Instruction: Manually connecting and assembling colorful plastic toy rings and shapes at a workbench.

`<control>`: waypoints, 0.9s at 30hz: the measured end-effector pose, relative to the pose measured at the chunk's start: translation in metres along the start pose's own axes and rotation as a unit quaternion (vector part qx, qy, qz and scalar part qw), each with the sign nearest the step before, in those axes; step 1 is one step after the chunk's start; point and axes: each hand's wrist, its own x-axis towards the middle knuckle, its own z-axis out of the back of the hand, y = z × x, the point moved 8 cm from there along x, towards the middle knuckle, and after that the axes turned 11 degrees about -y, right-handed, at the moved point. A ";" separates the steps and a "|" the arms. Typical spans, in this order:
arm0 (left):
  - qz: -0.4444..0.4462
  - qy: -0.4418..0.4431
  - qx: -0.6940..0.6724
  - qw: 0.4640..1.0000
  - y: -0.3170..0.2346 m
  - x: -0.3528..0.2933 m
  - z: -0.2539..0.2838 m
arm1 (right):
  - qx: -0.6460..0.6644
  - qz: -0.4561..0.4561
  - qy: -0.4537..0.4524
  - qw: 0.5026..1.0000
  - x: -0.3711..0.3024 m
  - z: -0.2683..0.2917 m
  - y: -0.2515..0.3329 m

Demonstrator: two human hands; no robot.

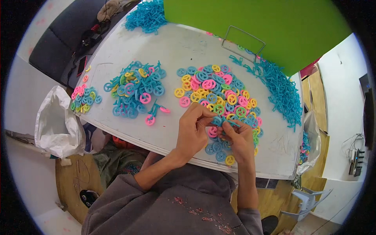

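Note:
My left hand (192,128) pinches a small blue plastic wheel (216,121) between thumb and fingertips. Close against it, my right hand (239,140) grips a teal plastic stick piece (234,123). The wheel and stick meet between my fingertips; whether they are joined is hidden. Both hands are over the near edge of a loose pile of blue, pink, yellow and green wheels (212,97). Left of that pile lies a heap of wheels with teal sticks attached (137,92). Two pink wheels on teal sticks (150,119) lie at its near side.
Teal sticks are heaped at the right (280,92) and far left (145,17) of the white table (176,45). A green panel (254,27) with a wire frame (244,41) stands behind. More wheels (84,98) sit at the left edge, beside a white sack (58,125). Another sack (312,143) hangs right.

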 end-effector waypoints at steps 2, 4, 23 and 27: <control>-0.029 -0.019 0.027 0.999 0.000 0.000 0.001 | -0.033 0.043 -0.037 0.998 -0.001 0.000 0.002; -0.026 -0.023 0.029 0.999 -0.010 0.001 0.000 | -0.065 0.084 -0.075 0.991 -0.004 -0.001 0.006; -0.249 -0.042 0.134 0.958 -0.051 -0.020 0.010 | 0.001 0.233 -0.094 0.968 -0.023 -0.014 0.042; -0.086 -0.083 0.246 0.962 -0.019 -0.003 0.054 | 0.047 0.239 -0.110 0.964 -0.012 0.009 0.037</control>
